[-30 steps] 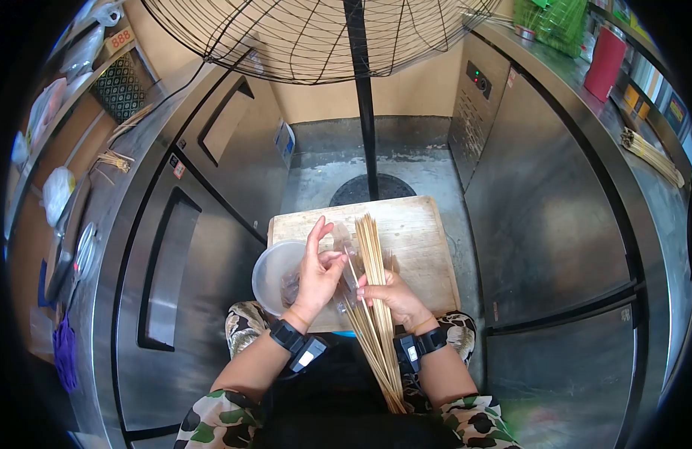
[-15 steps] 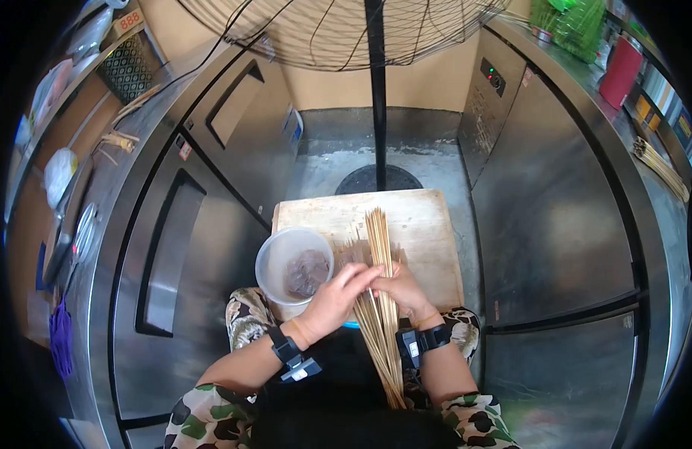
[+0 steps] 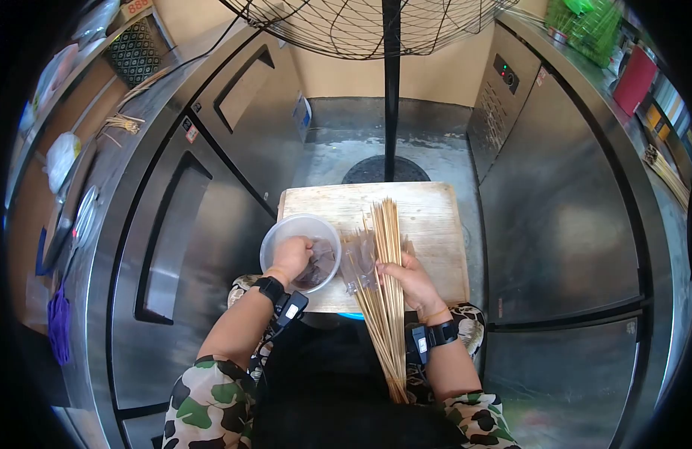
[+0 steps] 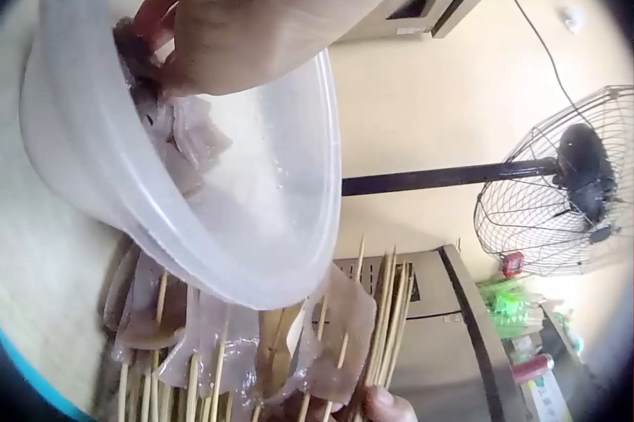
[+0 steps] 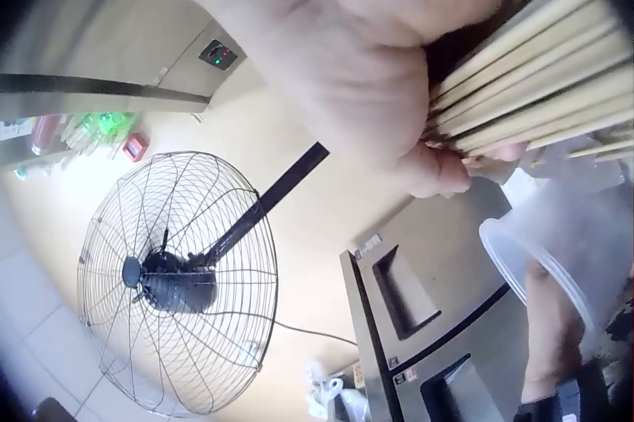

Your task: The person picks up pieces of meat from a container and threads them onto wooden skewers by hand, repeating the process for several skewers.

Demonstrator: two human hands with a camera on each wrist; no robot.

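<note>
Left grip (image 3: 290,258) moved into bowl (image 3: 301,218), pinching meat (image 3: 322,263); right grip (image 3: 412,283) clasps skewers (image 3: 388,224) over wooden board (image 3: 428,217).

Left hand (image 3: 290,258) now inside bowl (image 3: 280,230)

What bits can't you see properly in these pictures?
- In the head view, the left hand hides its own fingertips inside the bowl, so its grip is unclear.
- In the right wrist view, the edge cuts off the skewers beyond the right hand.
- In the head view, the top edge cuts off the fan.
</note>
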